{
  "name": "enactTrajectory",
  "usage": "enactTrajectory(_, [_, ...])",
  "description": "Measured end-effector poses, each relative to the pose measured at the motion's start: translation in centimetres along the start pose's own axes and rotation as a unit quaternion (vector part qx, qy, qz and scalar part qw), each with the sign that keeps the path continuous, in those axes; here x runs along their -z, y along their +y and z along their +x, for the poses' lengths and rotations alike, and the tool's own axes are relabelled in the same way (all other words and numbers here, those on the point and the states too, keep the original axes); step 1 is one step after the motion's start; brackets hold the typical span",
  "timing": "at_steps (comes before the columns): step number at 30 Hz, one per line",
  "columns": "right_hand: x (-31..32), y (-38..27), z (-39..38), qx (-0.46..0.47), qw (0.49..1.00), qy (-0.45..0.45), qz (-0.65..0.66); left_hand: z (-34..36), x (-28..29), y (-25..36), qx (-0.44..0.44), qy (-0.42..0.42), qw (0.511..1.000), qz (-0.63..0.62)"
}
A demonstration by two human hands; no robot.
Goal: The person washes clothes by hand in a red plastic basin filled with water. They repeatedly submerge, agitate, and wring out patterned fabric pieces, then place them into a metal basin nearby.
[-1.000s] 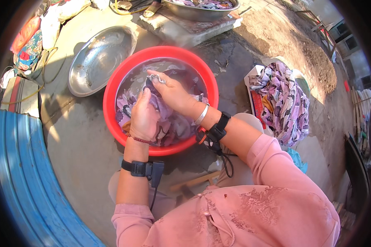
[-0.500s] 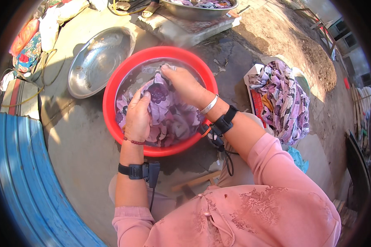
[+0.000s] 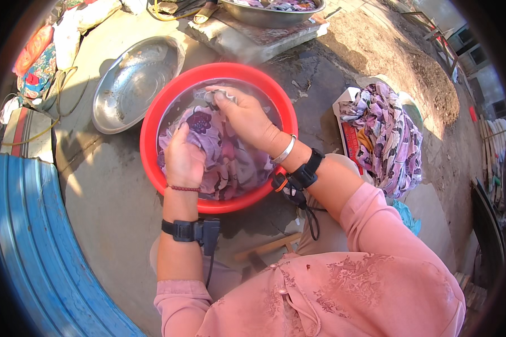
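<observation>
Laundry is lying right, a metal basin left; between, a red tub is holding water; left hand and right hand are grasping floral cloth inside.

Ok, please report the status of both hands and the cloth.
Left hand against cloth, grip unclear; right hand pinching it. Cloth in basin, water around. No obstruction seen.

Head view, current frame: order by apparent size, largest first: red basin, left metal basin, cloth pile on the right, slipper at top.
1. Red basin
2. Left metal basin and cloth pile: too alike to rank
3. Slipper, partly covered and probably farther from the camera
</observation>
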State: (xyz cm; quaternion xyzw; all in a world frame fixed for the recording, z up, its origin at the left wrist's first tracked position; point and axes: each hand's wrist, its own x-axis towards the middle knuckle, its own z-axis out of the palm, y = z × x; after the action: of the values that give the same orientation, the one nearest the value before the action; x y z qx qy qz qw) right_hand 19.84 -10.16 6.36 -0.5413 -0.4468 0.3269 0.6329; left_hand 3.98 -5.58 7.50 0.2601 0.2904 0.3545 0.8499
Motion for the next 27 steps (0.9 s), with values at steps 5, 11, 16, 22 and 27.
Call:
enactTrajectory(5, [-2.5,1.9,-2.4,0.094,0.971,-0.058,-0.210,-0.1,0.2,-1.8,0.048,-0.108,0.991,-0.056])
enactTrajectory(11, [-0.6,2.8,0.8,-0.123,0.992,0.017,-0.037,-0.8,-0.9,-1.4,0.064,-0.122,0.990,-0.023])
enactTrajectory(16, [-3.8,1.3,-3.4,0.075,0.961,-0.150,-0.221,1.4,3.2,-1.3,0.073,-0.053,0.994,-0.053])
enactTrajectory(22, [-0.9,3.8,0.5,-0.003,0.997,-0.048,-0.069,-0.4,-0.5,-1.1,0.084,-0.121,0.988,-0.034])
enactTrajectory(27, [-3.6,1.1,-3.5,0.088,0.944,-0.142,-0.285,0.6,1.5,-0.3,0.100,-0.065,0.992,-0.050])
